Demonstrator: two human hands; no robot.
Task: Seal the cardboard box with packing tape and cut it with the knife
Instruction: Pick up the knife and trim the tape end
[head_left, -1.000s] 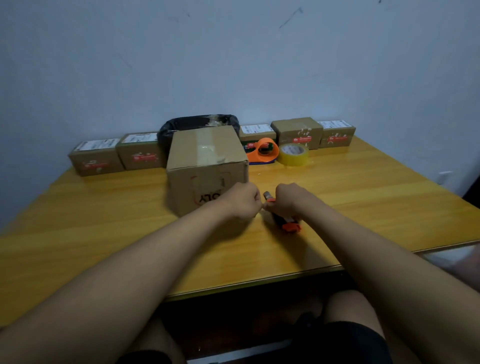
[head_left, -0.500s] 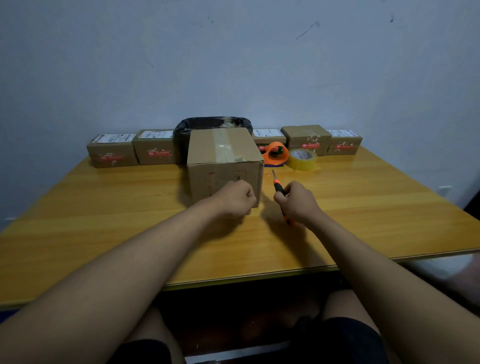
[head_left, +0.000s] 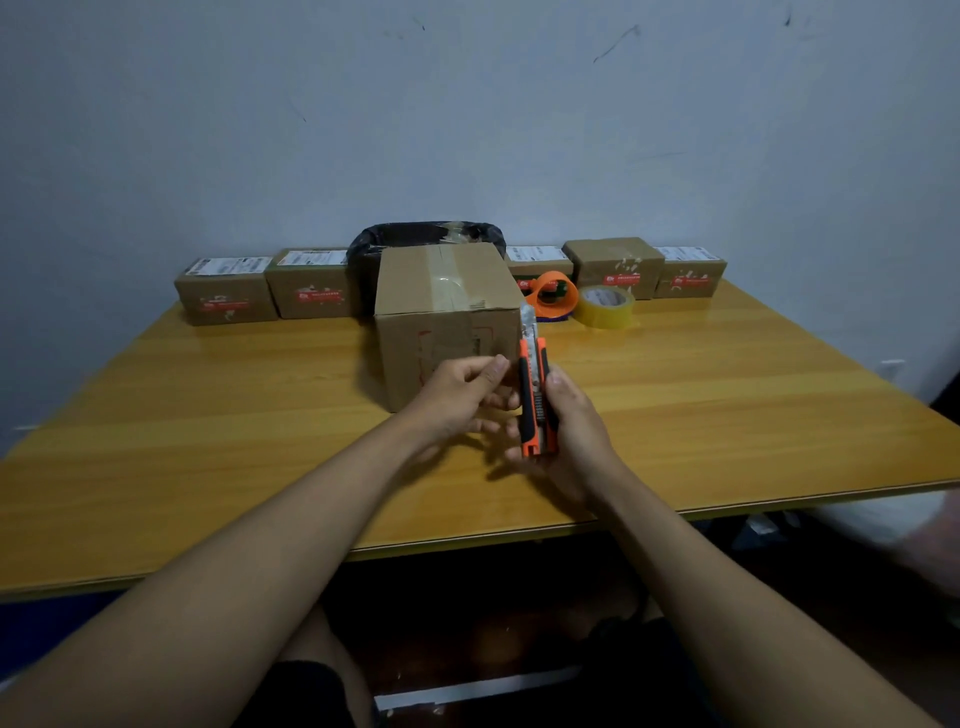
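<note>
A brown cardboard box (head_left: 441, 291) stands on the wooden table (head_left: 208, 405), with clear tape across its top seam. My right hand (head_left: 574, 426) holds an orange and black utility knife (head_left: 534, 389) upright in front of the box's right corner, its blade out and pointing up. My left hand (head_left: 462, 395) hovers just left of the knife, fingers loosely curled and apart, holding nothing. A roll of yellowish packing tape (head_left: 605, 306) and an orange tape dispenser (head_left: 553, 293) lie behind the box to the right.
Several small brown parcels (head_left: 226, 291) line the table's back edge against the wall. A black-lined bin (head_left: 426, 236) sits behind the box. The table's front edge (head_left: 467, 540) runs just past my forearms.
My right hand has lifted the knife off the table and turned it upright, blade up. My left hand has opened from a fist and moved beside the knife.
</note>
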